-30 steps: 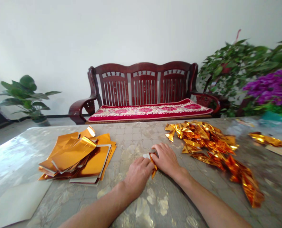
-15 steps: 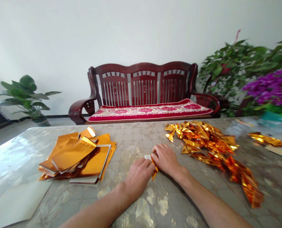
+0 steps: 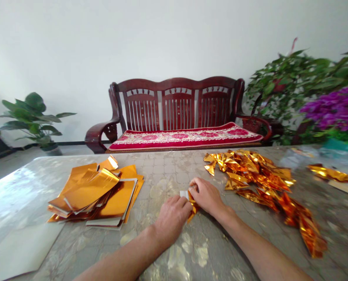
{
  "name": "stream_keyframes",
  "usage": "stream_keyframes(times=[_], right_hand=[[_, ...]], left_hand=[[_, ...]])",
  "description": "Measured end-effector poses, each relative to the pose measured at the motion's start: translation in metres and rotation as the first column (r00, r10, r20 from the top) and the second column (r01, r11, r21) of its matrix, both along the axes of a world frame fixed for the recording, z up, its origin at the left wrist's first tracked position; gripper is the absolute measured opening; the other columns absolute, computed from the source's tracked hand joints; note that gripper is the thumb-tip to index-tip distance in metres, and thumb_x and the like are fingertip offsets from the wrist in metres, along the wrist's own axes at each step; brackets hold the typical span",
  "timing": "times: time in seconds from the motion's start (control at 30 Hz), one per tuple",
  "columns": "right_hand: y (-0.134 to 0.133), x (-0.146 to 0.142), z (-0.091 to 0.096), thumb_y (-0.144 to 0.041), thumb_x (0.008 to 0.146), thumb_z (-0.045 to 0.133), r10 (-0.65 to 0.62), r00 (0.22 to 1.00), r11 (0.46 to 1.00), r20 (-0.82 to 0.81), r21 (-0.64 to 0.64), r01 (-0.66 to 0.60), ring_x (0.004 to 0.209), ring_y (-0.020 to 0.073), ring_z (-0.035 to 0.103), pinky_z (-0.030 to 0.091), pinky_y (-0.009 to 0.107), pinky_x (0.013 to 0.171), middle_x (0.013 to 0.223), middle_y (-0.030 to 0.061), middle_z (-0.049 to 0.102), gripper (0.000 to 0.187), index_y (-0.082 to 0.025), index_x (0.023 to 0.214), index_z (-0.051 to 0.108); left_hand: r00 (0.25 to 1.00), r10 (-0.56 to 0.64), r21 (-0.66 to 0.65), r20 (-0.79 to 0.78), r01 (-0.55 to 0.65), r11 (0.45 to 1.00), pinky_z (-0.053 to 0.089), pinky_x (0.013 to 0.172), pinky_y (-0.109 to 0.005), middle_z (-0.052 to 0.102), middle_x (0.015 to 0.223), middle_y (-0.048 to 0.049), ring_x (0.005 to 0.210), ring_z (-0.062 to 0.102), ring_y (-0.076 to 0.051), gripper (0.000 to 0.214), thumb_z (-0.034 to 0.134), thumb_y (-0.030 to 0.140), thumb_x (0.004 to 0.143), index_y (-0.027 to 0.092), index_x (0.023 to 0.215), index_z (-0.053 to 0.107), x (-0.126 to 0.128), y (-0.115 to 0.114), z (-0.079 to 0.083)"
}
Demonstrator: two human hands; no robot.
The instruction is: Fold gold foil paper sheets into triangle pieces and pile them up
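Between my two hands, on the table, lies a partly folded piece of gold foil paper (image 3: 194, 210) with a pale backing showing at its far end. My left hand (image 3: 174, 215) is closed at the paper's left side, fingertips pressed on it. Closed over its right side, my right hand (image 3: 208, 196) pinches the paper near the pale end. The fingers cover most of the piece. To the left is a loose stack of flat gold foil sheets (image 3: 87, 187). On the right, a heap of folded gold foil pieces (image 3: 256, 171) trails toward me.
A pale sheet (image 3: 22, 249) lies at the table's left front. Clear plastic wrapping (image 3: 299, 156) and another folded foil piece (image 3: 334, 173) are at the far right. Beyond the patterned table (image 3: 150, 249) stands a wooden bench (image 3: 176, 105), with plants (image 3: 35, 117) on both sides.
Both hands have shifted very slightly to the right, and a little more of the gold foil paper shows between them. The stack and the heap stay as they were.
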State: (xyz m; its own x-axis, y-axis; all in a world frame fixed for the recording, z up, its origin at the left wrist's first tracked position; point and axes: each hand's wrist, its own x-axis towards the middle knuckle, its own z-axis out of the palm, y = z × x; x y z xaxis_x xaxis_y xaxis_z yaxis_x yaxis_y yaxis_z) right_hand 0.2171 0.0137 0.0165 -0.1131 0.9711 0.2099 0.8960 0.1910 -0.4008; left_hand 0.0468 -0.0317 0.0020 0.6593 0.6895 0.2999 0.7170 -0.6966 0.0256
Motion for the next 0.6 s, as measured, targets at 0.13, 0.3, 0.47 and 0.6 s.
stream_keyframes(times=[0.13,0.3,0.47,0.6], right_hand=[[0.001,0.004,0.006,-0.029,0.083,0.055,-0.063,0.997,0.990,-0.043,-0.129,0.057,0.080,0.0167,0.064,0.035,0.025,0.065,0.086,-0.0003,0.072,0.019,-0.024,0.098,0.067],[0.002,0.009,0.011,-0.035,0.079,0.060,-0.066,0.996,0.975,-0.060,-0.215,0.051,0.074,0.0167,0.064,0.034,0.025,0.060,0.082,-0.0007,0.073,0.021,-0.026,0.095,0.071],[0.000,0.009,0.012,-0.044,0.076,0.064,-0.054,0.994,0.969,-0.092,-0.245,0.030,0.074,0.0176,0.064,0.033,0.025,0.058,0.084,0.0001,0.073,0.024,-0.026,0.089,0.073],[-0.001,0.008,0.011,-0.045,0.078,0.063,-0.038,0.996,0.970,-0.087,-0.243,0.016,0.072,0.0169,0.064,0.031,0.025,0.057,0.079,-0.0008,0.073,0.022,-0.027,0.084,0.073]], left_hand=[[1.000,0.001,0.010,-0.008,-0.001,1.000,0.043,0.073,-0.030,0.063,0.091,0.0008,0.085,0.055,-0.018,0.010,0.051,0.026,0.097,0.023,0.091,0.057,0.000,0.000,0.003],[1.000,0.010,0.014,-0.004,-0.010,1.000,0.044,0.074,-0.031,0.063,0.091,0.0006,0.086,0.056,-0.019,0.007,0.052,0.025,0.097,0.023,0.092,0.057,0.000,0.000,-0.001],[1.000,0.028,-0.011,0.012,-0.028,1.000,0.046,0.076,-0.032,0.063,0.096,-0.0002,0.088,0.057,-0.019,0.011,0.048,0.027,0.098,0.024,0.097,0.059,0.001,0.000,-0.002],[0.999,0.031,-0.029,0.026,-0.030,0.999,0.048,0.080,-0.033,0.063,0.100,-0.0013,0.092,0.058,-0.019,0.015,0.044,0.028,0.100,0.023,0.101,0.059,0.002,0.000,0.001]])
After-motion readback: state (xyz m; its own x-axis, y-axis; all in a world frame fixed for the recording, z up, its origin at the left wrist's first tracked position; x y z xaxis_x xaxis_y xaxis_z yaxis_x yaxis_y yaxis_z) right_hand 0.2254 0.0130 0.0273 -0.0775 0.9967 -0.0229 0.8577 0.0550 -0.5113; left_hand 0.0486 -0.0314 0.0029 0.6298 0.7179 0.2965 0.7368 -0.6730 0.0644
